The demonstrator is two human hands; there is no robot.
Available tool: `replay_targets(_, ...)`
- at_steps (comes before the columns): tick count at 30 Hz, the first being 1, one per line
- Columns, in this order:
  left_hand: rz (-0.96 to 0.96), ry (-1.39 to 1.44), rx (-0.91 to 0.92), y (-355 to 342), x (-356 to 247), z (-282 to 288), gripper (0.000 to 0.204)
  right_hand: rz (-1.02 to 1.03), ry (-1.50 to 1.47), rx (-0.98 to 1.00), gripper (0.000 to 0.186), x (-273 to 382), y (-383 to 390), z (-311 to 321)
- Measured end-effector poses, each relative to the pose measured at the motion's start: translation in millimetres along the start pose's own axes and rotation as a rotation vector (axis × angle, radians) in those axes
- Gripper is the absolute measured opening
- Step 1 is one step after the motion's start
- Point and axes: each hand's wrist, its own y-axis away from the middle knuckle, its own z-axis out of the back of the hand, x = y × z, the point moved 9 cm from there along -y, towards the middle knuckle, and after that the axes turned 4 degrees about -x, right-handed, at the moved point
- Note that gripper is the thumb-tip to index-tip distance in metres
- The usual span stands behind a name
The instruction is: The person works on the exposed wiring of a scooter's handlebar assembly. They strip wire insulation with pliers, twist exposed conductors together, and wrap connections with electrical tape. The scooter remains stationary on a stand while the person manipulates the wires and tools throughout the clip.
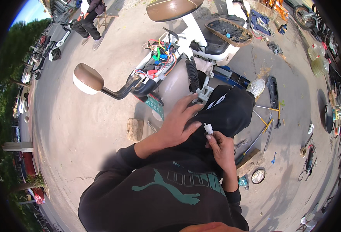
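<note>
My left hand [180, 125] is raised over my black-trousered leg [230, 110], its fingers apart and reaching toward a silver metal bracket [204, 94] below the scooter's black spring strut [192, 77]; whether the fingertips touch it I cannot tell. A small white plastic connector [208, 128] is pinched by my right hand [220, 149] just right of my left thumb. Beyond both hands, the pale scooter body [172, 87] has an opened front housing with a tangle of coloured wires and plugs [158, 58]. A brown-backed mirror [88, 78] sticks out at the left.
A wooden block [135, 128] lies left of my leg. A blue jack [228, 77], wrenches [270, 127], a round tray [258, 175] and power tools [309, 158] are spread on the right. A person [89, 21] is at the upper left near parked scooters [54, 46].
</note>
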Motion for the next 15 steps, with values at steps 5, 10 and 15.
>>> replay_targets(5, -0.119, 0.07, 0.609, -4, -19, -27, 0.028, 0.326, 0.254, 0.034, 0.015, 59, -6, -26)
replay_targets(10, -0.283, 0.062, 0.661, -24, -15, -13, 0.029, 0.166, 0.237, 0.166, 0.01, 90, -27, -21)
replay_targets(15, -0.272, 0.047, 0.676, -35, 14, 1, 0.04, 0.415, 0.565, 0.168, 0.012, 127, -58, -23)
